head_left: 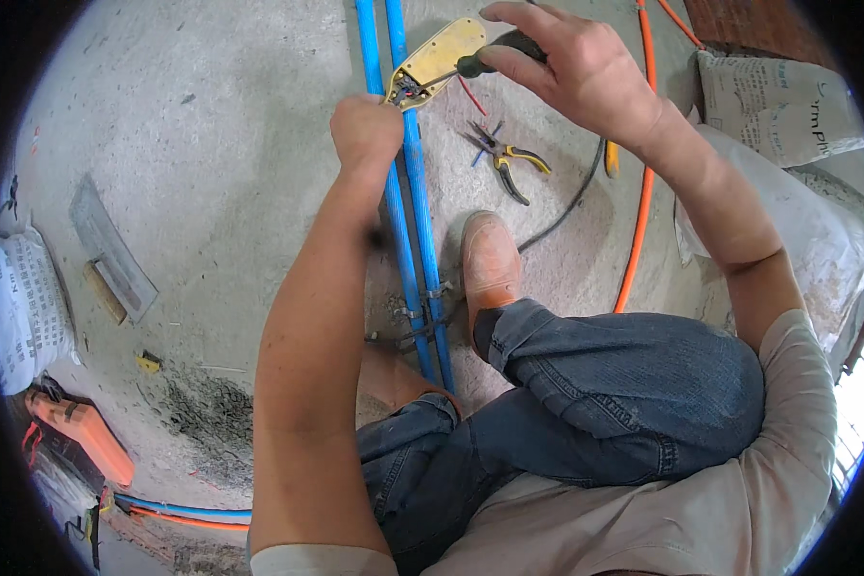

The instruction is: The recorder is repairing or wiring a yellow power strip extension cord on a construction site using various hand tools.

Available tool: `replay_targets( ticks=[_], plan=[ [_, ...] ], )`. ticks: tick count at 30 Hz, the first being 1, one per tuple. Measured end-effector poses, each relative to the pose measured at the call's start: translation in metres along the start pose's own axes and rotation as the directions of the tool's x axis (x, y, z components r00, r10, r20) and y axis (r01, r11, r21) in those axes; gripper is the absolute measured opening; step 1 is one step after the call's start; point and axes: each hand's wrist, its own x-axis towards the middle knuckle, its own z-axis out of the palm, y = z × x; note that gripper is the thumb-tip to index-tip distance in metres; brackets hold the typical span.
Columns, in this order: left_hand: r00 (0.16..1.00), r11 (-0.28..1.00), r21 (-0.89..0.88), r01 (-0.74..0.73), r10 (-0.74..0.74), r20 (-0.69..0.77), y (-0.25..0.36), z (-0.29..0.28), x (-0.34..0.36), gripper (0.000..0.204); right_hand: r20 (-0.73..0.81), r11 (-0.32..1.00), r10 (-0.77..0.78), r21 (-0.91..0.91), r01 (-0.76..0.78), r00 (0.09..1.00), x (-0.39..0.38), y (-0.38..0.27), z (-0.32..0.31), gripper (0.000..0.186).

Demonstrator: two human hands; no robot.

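My left hand (368,132) is closed on the lower end of a flat yellow casing (451,50) dotted with small dark holes or screws. Dark parts show in an opening near my fingers; its exact kind is unclear. From the right, my right hand (586,72) holds a screwdriver (472,65) with a dark green and black handle. Its shaft slants down-left, and the tip is at the opening in the casing. Both hands are above two blue pipes (415,182). Nearby on the floor lie long-nose pliers (505,158) with yellow and black handles, partly over a short blue piece.
An orange conduit (640,221) and a dark cable (578,200) run along the concrete floor at right. White sacks (782,108) stand beyond. At left are a plastering trowel (113,254), another sack (31,312) and an orange case (84,437). My shoe (491,259) rests beside the pipes.
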Motion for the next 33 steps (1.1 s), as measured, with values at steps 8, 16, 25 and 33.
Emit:
replay_targets(
  ticks=[8, 16, 25, 33],
  plan=[
    [1.000, 1.000, 0.017, 0.001, -0.001, 0.000, 0.000, -0.001, 0.000, 0.015, -0.058, 0.998, 0.016, -0.054, -0.019, 0.998, -0.002, 0.002, 0.001, 0.041],
    [1.000, 1.000, 0.021, 0.007, -0.007, -0.010, 0.004, 0.000, -0.002, 0.016, 0.040, 0.978, 0.104, -0.189, -0.094, 0.994, -0.001, -0.002, 0.001, 0.040],
    [1.000, 1.000, 0.014, 0.008, -0.008, -0.010, 0.006, -0.004, -0.003, 0.017, -0.099, 0.999, -0.046, 0.002, 0.047, 0.994, -0.004, 0.007, 0.007, 0.033],
    [1.000, 0.998, 0.066, -0.013, 0.012, 0.009, 0.003, -0.004, -0.001, 0.015, -0.151, 0.961, -0.122, -0.266, 0.078, 0.981, -0.005, 0.001, 0.012, 0.027]
  ],
)
